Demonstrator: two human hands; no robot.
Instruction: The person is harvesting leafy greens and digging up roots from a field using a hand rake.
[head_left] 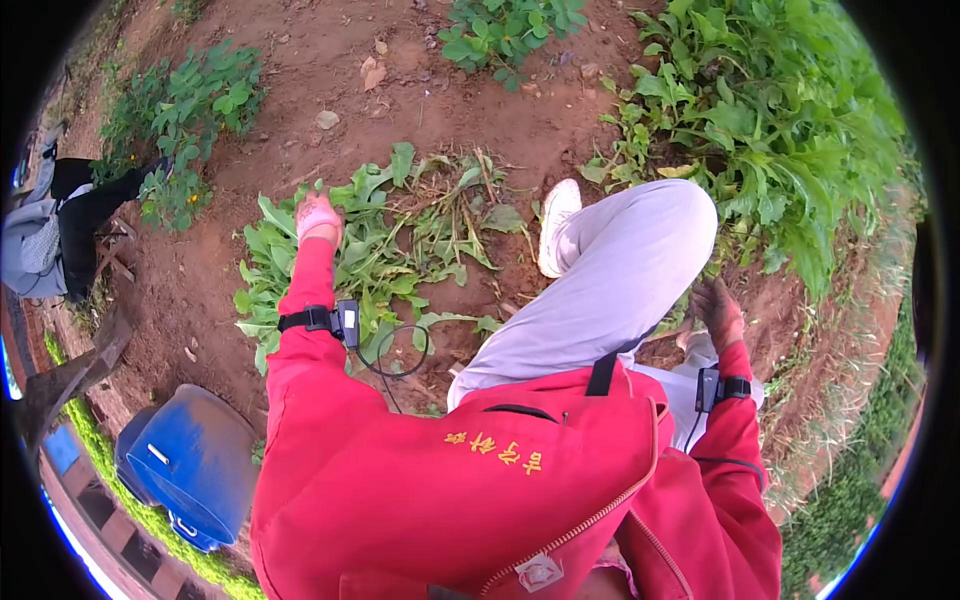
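My left hand [318, 218], at the end of a red sleeve, rests on top of a heap of pulled green plants [380, 250] lying on the red soil; its fingers are curled down among the leaves, and whether they grip anything is hidden. My right hand [718, 312] is low beside my bent knee in light trousers [610, 290], down at the base of the growing green plants [770, 130] on the right. Its fingers point into the stems and soil, so its grip is unclear. Black wrist devices sit on both forearms.
A blue plastic container [195, 465] stands at the lower left by a grass edge. Another person's dark and grey clothing [50, 240] shows at the far left. My white shoe [555, 225] is planted on bare red soil [330, 80]. More low weeds [185, 110] grow at upper left.
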